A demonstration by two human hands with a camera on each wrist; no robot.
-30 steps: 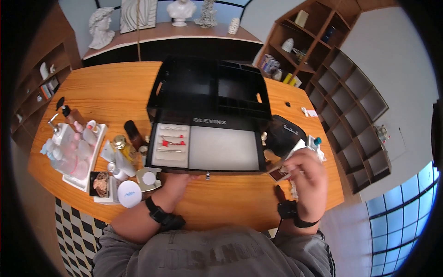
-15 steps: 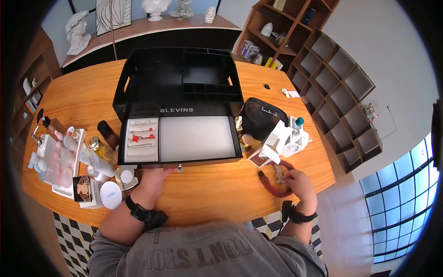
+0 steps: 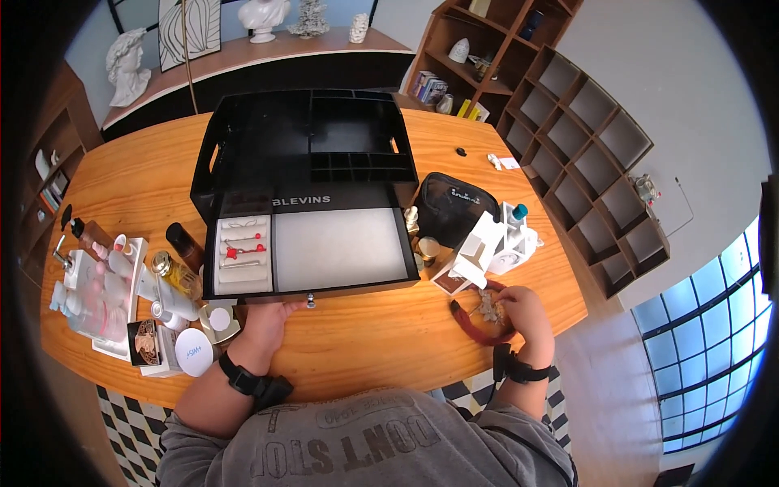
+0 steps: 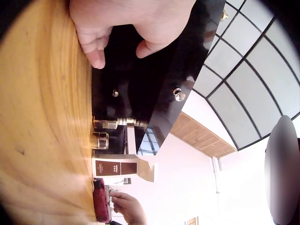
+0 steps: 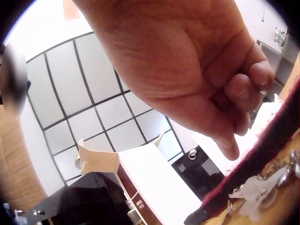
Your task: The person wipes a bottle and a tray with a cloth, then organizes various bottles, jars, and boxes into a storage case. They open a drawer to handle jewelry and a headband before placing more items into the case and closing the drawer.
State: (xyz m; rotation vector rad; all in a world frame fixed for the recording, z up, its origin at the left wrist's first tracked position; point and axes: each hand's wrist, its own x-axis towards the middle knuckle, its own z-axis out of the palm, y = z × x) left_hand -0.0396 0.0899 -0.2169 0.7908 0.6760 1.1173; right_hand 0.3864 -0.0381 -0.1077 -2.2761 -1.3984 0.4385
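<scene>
A black jewelry box point(image 3: 251, 134) marked BLEVINS stands mid-table, its upper drawer point(image 3: 345, 247) pulled out. On ring rolls at the drawer's left lie a bracelet with red charms point(image 3: 243, 252) and silvery pieces. My left hand point(image 3: 264, 321) is under the drawer's front, by the left part; in the left wrist view its thumb and fingers are apart and hold nothing. At the right, a dark red headband point(image 3: 464, 326) lies on the table around silvery jewelry point(image 5: 253, 199). Right over the jewelry is my right hand point(image 3: 526, 312), fingers loosely bent, nothing visible between thumb and fingertips.
An opened white carton point(image 3: 479, 252) and a black pouch point(image 3: 456, 207) stand right of the drawer. Bottles and cosmetics, with a round white compact point(image 3: 195, 352), crowd the left side. The drawer's silver knob point(image 3: 311, 301) sticks out in front.
My right hand has come down and toward me, from beside the carton to the jewelry inside the headband. My left hand stays at the drawer. The head view has shifted.
</scene>
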